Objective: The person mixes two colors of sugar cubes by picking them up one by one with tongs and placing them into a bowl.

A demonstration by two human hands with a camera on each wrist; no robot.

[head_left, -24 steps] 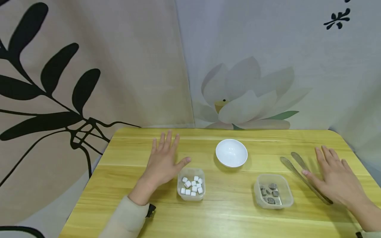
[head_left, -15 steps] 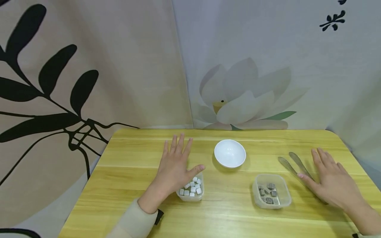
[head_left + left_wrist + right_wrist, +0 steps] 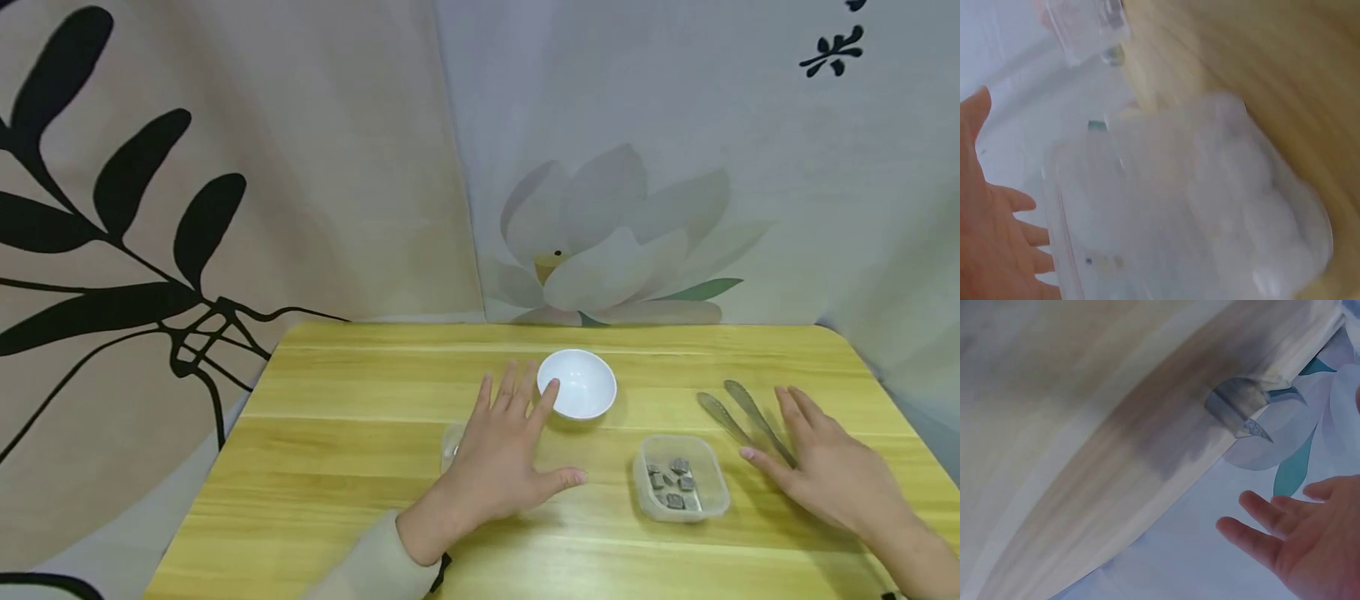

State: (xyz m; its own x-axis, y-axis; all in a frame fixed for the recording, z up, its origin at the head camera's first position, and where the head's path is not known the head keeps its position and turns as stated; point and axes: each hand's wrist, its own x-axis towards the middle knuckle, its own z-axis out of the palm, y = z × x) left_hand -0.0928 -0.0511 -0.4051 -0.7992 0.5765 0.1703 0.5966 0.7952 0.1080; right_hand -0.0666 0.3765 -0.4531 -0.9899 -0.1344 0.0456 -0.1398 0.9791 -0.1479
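Set left of centre on the wood-grain tabletop (image 3: pixel 337 400), nearer the viewer than the white bowl (image 3: pixel 585 379): a square translucent plastic container (image 3: pixel 1085 187) with rounded corners, filled with white cubes (image 3: pixel 1266 219), blurred in the left wrist view; mostly covered from above by the left hand (image 3: pixel 495 462), with just a corner visible in the head view; lying to the right: silvery metal tongs (image 3: pixel 765 423) with slim arms, patterned at the tips and curved at the bend, partly hidden beneath the right hand (image 3: pixel 840 475); placed just left of the tongs: a second translucent container (image 3: pixel 678 515) of grey cubes (image 3: pixel 675 502); well apart from each other and gripping nothing, with fingers spread on the left and loosely extended on the right; impossible to tell whether touching the tongs; compared with 0.8 s ago, carried rightward on the left, from beside the container to across it, towards the bowl, now hiding nearly all the cubes; shifted slightly inward on the right, now covering the previously visible bend; unchanged in arrangement: bowl, containers and tongs
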